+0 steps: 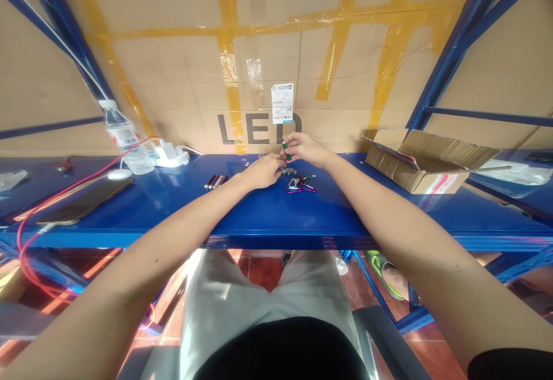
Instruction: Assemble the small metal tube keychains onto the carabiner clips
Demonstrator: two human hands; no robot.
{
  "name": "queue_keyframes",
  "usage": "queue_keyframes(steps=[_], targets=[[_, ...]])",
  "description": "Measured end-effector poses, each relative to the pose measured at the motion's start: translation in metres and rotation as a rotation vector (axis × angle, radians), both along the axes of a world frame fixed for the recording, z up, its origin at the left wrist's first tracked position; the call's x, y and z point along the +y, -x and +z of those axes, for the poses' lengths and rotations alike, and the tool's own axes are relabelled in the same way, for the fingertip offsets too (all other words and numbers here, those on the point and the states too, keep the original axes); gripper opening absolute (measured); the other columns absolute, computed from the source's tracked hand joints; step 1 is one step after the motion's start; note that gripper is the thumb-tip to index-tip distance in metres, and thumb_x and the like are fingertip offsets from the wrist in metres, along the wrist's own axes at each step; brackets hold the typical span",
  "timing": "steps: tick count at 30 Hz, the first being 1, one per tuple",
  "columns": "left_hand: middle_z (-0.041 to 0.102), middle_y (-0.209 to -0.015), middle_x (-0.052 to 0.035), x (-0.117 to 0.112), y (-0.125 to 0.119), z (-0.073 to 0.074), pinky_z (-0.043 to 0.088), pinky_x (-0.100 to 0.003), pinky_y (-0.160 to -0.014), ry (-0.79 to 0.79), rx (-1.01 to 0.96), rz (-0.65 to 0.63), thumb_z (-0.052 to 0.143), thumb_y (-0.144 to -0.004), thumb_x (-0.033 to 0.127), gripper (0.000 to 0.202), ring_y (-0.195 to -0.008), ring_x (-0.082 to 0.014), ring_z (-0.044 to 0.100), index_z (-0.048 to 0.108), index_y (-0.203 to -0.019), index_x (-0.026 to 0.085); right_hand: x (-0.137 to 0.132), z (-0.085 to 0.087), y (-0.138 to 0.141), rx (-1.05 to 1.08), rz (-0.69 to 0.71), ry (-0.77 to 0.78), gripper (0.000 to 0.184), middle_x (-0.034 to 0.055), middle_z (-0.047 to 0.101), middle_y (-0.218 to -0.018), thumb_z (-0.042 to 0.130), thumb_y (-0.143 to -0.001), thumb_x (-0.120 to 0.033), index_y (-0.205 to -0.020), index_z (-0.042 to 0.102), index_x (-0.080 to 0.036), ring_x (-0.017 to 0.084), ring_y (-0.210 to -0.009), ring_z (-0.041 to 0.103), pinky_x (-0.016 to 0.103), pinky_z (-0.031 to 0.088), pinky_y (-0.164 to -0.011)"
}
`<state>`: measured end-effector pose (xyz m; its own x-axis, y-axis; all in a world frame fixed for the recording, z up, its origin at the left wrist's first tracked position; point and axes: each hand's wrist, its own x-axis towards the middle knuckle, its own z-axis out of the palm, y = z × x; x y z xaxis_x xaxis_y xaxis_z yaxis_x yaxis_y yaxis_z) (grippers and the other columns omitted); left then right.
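Note:
Between the thumb and fingers of my right hand [305,148] is a small green metal tube [286,150], held tilted above the blue shelf. My left hand [266,170] is beside it, low over the shelf. Its fingers are bent together, and whatever they pinch is too small to make out. Right by the left fingertips lie small silvery metal parts [289,171]. Nearer to me is a little heap of coloured carabiners [300,185], purple, green and silver among them. Several short coloured metal tubes [216,181] lie side by side left of my left wrist.
An open cardboard box [415,164] stands at the right. At the left are a water bottle [129,141], a white power strip [169,154], a phone [86,201] and a red cable [82,181]. A large taped carton [185,80] walls off the back; blue posts flank it.

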<state>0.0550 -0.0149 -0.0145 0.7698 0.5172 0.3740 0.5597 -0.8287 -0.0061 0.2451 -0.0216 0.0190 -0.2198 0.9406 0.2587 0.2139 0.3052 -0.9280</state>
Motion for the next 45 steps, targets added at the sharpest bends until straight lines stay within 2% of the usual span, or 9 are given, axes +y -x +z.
queue_keyframes(steps=[6, 14, 20, 24, 27, 32, 37, 42, 45], targets=[[0.072, -0.12, -0.0135, 0.021, -0.001, -0.004, 0.051, -0.043, -0.102, -0.044, 0.064, -0.046, 0.048, -0.091, 0.011, 0.033, -0.115, -0.0291, 0.064, 0.077, -0.105, 0.016, 0.0, 0.0, -0.002, -0.006, -0.008, -0.019, 0.021, 0.0057, 0.071, -0.082, 0.067, -0.085, 0.002, -0.093, 0.059, -0.017, 0.017, -0.078, 0.071, 0.032, 0.061, -0.073], [0.073, -0.087, -0.0075, 0.03, -0.008, -0.004, 0.048, -0.032, -0.075, 0.106, -0.002, 0.032, 0.054, -0.083, 0.007, 0.021, -0.08, -0.0216, 0.066, 0.072, -0.082, 0.017, -0.001, 0.0, -0.002, 0.04, -0.041, -0.004, 0.022, 0.0051, 0.071, -0.078, 0.067, -0.083, 0.005, -0.087, 0.061, -0.016, 0.018, -0.079, 0.072, 0.032, 0.061, -0.071], [0.073, -0.082, -0.0055, 0.019, 0.014, 0.004, 0.05, -0.031, -0.071, 0.36, -0.301, 0.198, 0.06, -0.078, 0.005, 0.014, -0.074, -0.0186, 0.065, 0.07, -0.081, 0.016, 0.001, -0.003, -0.001, -0.048, -0.01, -0.045, 0.02, 0.0064, 0.072, -0.081, 0.07, -0.081, 0.003, -0.084, 0.064, -0.016, 0.018, -0.076, 0.07, 0.032, 0.059, -0.071], [0.075, -0.09, -0.0067, 0.006, 0.026, 0.019, 0.053, -0.031, -0.077, 0.303, -0.596, 0.229, 0.063, -0.08, 0.009, 0.012, -0.083, -0.0189, 0.067, 0.071, -0.088, 0.015, 0.008, -0.01, -0.001, -0.243, -0.006, -0.119, 0.022, 0.0059, 0.075, -0.081, 0.079, -0.073, -0.003, -0.086, 0.07, -0.017, 0.02, -0.075, 0.068, 0.035, 0.057, -0.072], [0.076, -0.096, -0.0081, -0.001, 0.026, 0.026, 0.053, -0.032, -0.08, 0.299, -0.704, 0.223, 0.064, -0.082, 0.012, 0.015, -0.087, -0.0194, 0.068, 0.072, -0.094, 0.014, 0.013, -0.015, 0.001, -0.334, 0.015, -0.202, 0.018, 0.0058, 0.076, -0.085, 0.077, -0.074, -0.006, -0.086, 0.072, -0.018, 0.021, -0.081, 0.07, 0.037, 0.057, -0.078], [0.074, -0.087, -0.0061, -0.004, 0.018, 0.022, 0.05, -0.031, -0.071, 0.343, -0.672, 0.146, 0.062, -0.083, 0.014, 0.011, -0.078, -0.0178, 0.065, 0.072, -0.089, 0.014, 0.017, -0.02, 0.007, -0.342, 0.039, -0.243, 0.02, 0.0057, 0.077, -0.09, 0.069, -0.078, -0.005, -0.093, 0.072, -0.018, 0.022, -0.088, 0.071, 0.036, 0.056, -0.08], [0.073, -0.082, -0.0046, -0.002, 0.017, 0.017, 0.047, -0.029, -0.066, 0.359, -0.673, 0.111, 0.062, -0.083, 0.016, 0.011, -0.073, -0.0171, 0.062, 0.072, -0.089, 0.015, 0.015, -0.021, 0.008, -0.34, 0.081, -0.227, 0.017, 0.0048, 0.077, -0.088, 0.066, -0.081, -0.007, -0.092, 0.071, -0.019, 0.021, -0.083, 0.071, 0.034, 0.056, -0.075], [0.073, -0.083, -0.005, -0.005, 0.018, 0.021, 0.049, -0.03, -0.069, 0.373, -0.718, 0.149, 0.065, -0.084, 0.018, 0.008, -0.075, -0.0173, 0.063, 0.071, -0.087, 0.015, 0.012, -0.019, 0.007, -0.321, 0.101, -0.268, 0.021, 0.0052, 0.078, -0.089, 0.068, -0.082, -0.009, -0.098, 0.075, -0.018, 0.02, -0.082, 0.07, 0.035, 0.056, -0.079], [0.07, -0.075, -0.0039, -0.007, 0.019, 0.023, 0.047, -0.029, -0.064, 0.4, -0.698, 0.186, 0.065, -0.087, 0.023, 0.01, -0.067, -0.0159, 0.06, 0.071, -0.085, 0.015, 0.012, -0.019, 0.005, -0.331, 0.099, -0.311, 0.023, 0.0051, 0.077, -0.09, 0.067, -0.083, -0.011, -0.103, 0.078, -0.019, 0.019, -0.08, 0.068, 0.036, 0.056, -0.081]])
